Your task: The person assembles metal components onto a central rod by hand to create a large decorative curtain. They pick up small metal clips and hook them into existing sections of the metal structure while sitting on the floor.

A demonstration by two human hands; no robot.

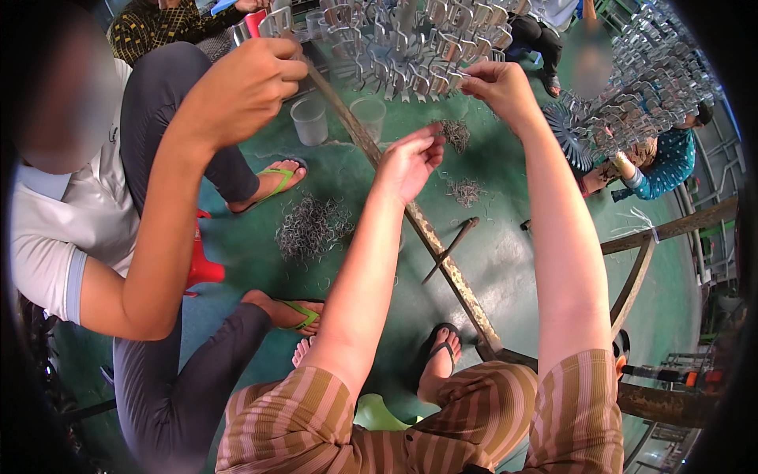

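A cluster of shiny bent metal pieces (387, 55) hangs in tiers in front of me at the top. My right hand (505, 91) is raised to the cluster's right lower edge, thumb and fingertips pinched on a bent metal piece (464, 77). Lower and further left, my left hand (410, 164) hovers above the floor with its fingers curled in; whatever they may hold is too small to make out. Just past its fingertips, on the floor, lies a small heap of thin wire hooks (455, 134). A second small heap (466, 192) is nearer me.
At left, a co-worker's hand (257, 87) is raised to the cluster's left side. A larger hook pile (313, 227) lies on the green floor near clear plastic cups (309, 121). A worn metal bar (426, 229) runs diagonally between my arms. Another hanging cluster (632, 87) stands at right.
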